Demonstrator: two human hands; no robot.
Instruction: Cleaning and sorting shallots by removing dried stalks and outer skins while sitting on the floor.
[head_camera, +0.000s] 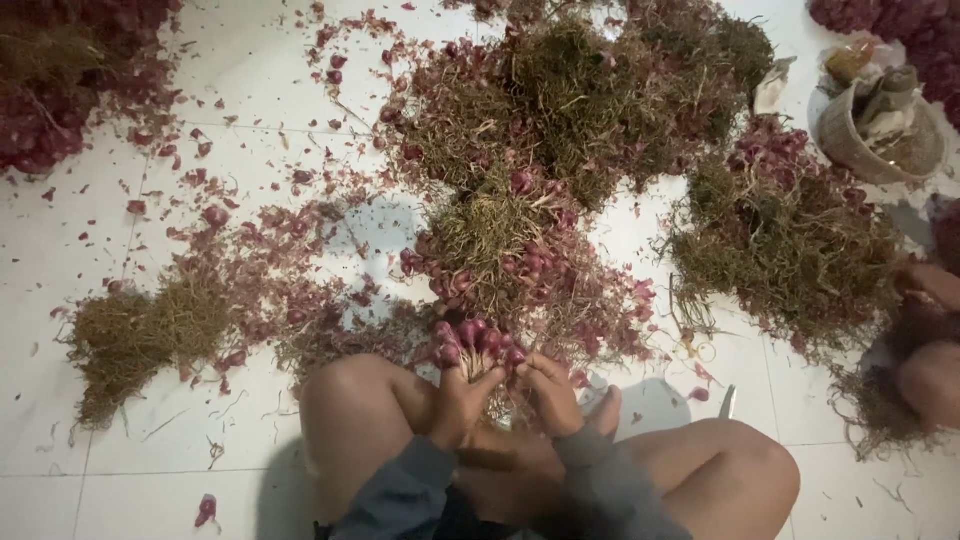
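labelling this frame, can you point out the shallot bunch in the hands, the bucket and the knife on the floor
shallot bunch (478, 343), head view, on the red bulbs above both hands
bucket (838, 138), head view, on its left outer wall
knife (727, 402), head view, on the blade by the right knee

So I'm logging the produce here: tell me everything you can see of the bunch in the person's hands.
The bunch of shallots is a tight cluster of small, glossy red-purple bulbs, bulbs pointing up and away from the person. Its dry, straw-like stalks run down between the left hand and right hand, whose grip closes around them. It sits just above the person's crossed legs, at the near edge of a larger shallot pile.
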